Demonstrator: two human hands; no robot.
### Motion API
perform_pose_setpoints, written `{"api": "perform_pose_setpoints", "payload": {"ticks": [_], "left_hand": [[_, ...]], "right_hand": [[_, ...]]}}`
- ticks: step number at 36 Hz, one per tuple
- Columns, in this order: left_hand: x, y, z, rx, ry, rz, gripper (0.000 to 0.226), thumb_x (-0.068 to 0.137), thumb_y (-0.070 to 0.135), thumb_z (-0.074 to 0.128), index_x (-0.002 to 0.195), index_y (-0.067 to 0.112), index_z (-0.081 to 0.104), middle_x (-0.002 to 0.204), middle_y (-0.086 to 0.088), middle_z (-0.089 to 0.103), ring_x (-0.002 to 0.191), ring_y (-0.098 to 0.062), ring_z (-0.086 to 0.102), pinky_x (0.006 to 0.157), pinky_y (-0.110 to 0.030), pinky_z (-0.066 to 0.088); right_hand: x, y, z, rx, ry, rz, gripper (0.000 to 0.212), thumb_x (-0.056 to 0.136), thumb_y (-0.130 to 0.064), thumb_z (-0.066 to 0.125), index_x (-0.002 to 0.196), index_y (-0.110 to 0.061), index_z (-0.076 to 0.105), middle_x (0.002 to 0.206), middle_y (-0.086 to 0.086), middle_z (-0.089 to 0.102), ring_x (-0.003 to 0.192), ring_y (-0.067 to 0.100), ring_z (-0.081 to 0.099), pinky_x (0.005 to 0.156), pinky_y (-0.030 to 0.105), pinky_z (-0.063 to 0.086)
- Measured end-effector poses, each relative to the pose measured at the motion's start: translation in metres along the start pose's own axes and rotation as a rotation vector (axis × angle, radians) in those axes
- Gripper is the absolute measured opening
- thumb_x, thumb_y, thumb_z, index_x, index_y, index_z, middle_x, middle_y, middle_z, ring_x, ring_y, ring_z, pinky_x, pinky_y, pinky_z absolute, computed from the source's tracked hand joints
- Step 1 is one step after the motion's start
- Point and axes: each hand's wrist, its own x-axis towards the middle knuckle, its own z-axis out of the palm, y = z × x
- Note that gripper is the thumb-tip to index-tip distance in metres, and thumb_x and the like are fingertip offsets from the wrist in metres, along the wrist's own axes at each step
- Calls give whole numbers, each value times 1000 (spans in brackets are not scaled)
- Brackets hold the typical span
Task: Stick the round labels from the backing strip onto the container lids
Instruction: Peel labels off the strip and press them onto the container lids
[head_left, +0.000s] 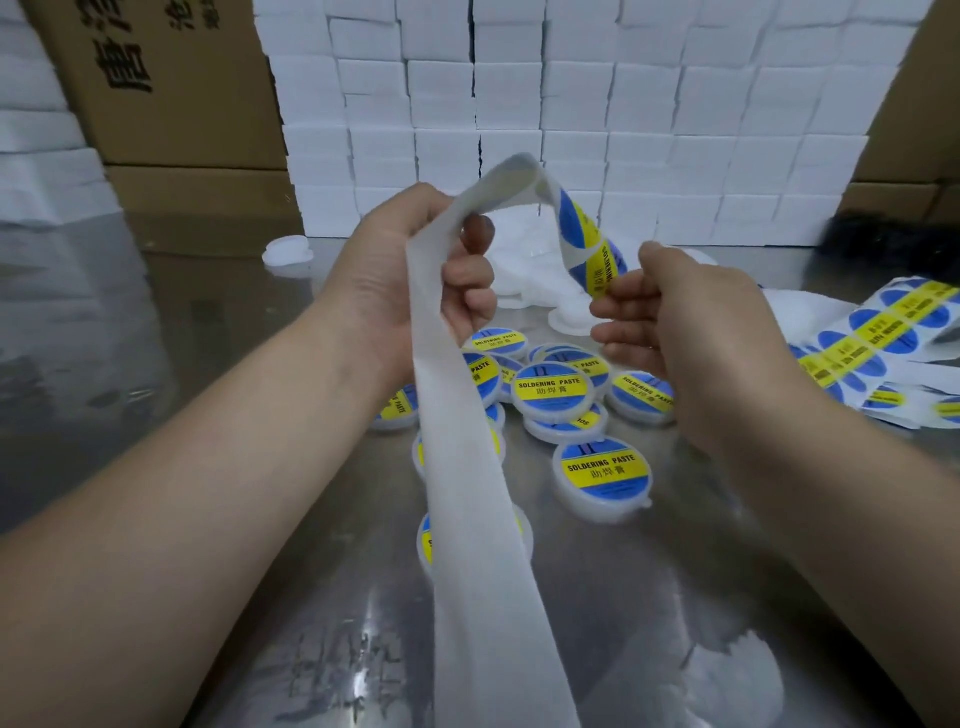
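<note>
Steel table (649, 597), reflective. Rear: wall of stacked white boxes (571, 104); cardboard carton (166, 93) with black printed characters at rear left. In front of the boxes, a heap of unlabelled white containers (524, 280), partly hidden by both hands; one stray white lid (287, 250) lies apart to the left. Far right: further label strips (878, 332) lie flat on the table. Centre: cluster of labelled containers (553, 397), lids up, several overlapped; the hanging strip covers parts of those on the left. Backing strip (467, 467): plain white, matte and bare along its long lower stretch. Left hand (395, 270) has its fingers curled round the strip just below the fold. From there the strip arches up and over, then descends to the right carrying round labels. Round label (595, 254): blue disc with a yellow band and black print, seen obliquely. Right hand (691, 332) pinches this end between thumb and forefinger, other fingers loosely bent. Cannot tell if the label has lifted off its backing. The bare stretch's long axis runs from the left hand down toward the viewer, above the table.
</note>
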Motion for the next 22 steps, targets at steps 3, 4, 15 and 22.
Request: {"api": "perform_pose_setpoints", "payload": {"ticks": [3, 4, 15, 22], "left_hand": [[-2, -1, 2, 68, -50, -6, 18, 74, 13, 35, 77, 17, 52, 60, 8, 45, 38, -6, 24, 44, -18, 24], [-3, -2, 3, 91, -72, -1, 18, 71, 12, 36, 78, 17, 53, 60, 7, 45, 38, -6, 23, 44, -18, 24], [-10, -12, 10, 351, -264, -126, 59, 58, 3, 47, 116, 6, 57, 65, -6, 56, 46, -11, 44, 41, -14, 36], [-9, -24, 13, 680, -219, -34, 47, 55, 4, 47, 94, 24, 65, 104, -20, 67, 93, -35, 63, 88, -45, 50]], "right_hand": [[2, -1, -1, 25, 6, 0, 30, 92, -27, 45, 66, -13, 52, 62, 4, 62, 55, 17, 60, 57, 24, 51], [2, 0, -1, 35, 7, 1, 29, 92, -28, 46, 67, -13, 52, 67, 7, 65, 58, 17, 65, 60, 25, 52], [5, 3, -5, 278, 47, 21, 21, 88, -32, 57, 76, -16, 49, 78, 5, 64, 70, 13, 69, 67, 23, 56], [9, 5, -7, 266, 98, 6, 24, 85, -34, 60, 77, -13, 51, 101, 21, 65, 81, 21, 69, 63, 26, 56]]}}
